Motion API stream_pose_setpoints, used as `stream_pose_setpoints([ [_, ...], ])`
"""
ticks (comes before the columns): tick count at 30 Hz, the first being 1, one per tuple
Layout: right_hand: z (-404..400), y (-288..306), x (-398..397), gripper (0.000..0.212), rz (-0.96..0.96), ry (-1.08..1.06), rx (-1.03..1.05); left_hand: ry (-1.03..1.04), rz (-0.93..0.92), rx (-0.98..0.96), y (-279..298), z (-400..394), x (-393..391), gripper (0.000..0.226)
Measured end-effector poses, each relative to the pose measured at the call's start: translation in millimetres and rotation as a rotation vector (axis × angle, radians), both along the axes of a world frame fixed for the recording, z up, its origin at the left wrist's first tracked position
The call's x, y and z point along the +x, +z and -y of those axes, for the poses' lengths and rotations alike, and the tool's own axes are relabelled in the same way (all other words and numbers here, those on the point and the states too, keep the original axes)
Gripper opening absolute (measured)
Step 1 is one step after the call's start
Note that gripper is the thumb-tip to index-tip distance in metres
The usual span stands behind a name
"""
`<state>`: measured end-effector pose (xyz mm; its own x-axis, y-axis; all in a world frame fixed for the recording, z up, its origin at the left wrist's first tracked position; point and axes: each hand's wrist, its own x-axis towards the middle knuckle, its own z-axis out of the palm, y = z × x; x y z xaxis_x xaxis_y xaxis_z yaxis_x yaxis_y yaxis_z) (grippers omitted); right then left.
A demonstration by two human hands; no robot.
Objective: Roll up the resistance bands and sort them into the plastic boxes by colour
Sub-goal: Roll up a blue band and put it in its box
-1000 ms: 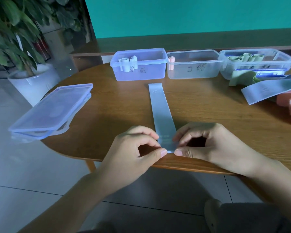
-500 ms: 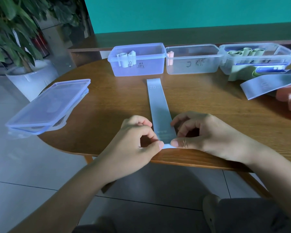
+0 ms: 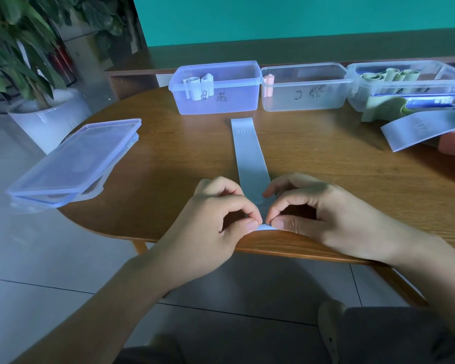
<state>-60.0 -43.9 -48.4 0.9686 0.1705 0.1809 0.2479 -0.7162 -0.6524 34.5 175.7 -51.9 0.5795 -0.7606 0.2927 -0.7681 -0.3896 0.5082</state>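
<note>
At the table's [image 3: 326, 164] six o'clock edge, the left hand [image 3: 216, 219] and right hand [image 3: 315, 211] both pinch the near end of a flat blue band [image 3: 250, 158], which runs toward twelve o'clock, stopping just short of the blue box [image 3: 218, 98]. The clear box [image 3: 305, 93] sits beside it at one o'clock, holding what looks like one pink roll [image 3: 268, 84]. Stacked lids [image 3: 74, 164] overhang at nine o'clock.

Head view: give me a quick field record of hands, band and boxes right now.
left hand: pinches near end of blue band
right hand: pinches same end
blue band: flat on table, mostly unrolled
left box: pale blue rolls
middle box: one pink roll
right box: green rolls
lids: stacked at table's left edge
</note>
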Motion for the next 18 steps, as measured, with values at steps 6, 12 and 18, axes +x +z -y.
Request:
stream_pose_setpoints([
  [6, 1.0, -2.0, -2.5, 0.017, 0.069, 0.001, -0.046, -0.040, 0.117, -0.074, -3.0, -3.7, -1.2, 0.014],
  [12, -0.4, -4.1, -1.2, 0.015, 0.107, -0.043, -0.014, 0.000, 0.128, -0.103, -3.0, -1.8, -0.4, 0.011],
  [18, -0.1, 0.2, 1.8, 0.017, 0.063, -0.121, 0.010, 0.021, 0.125, -0.072, -2.5, 1.0, -1.7, 0.015],
])
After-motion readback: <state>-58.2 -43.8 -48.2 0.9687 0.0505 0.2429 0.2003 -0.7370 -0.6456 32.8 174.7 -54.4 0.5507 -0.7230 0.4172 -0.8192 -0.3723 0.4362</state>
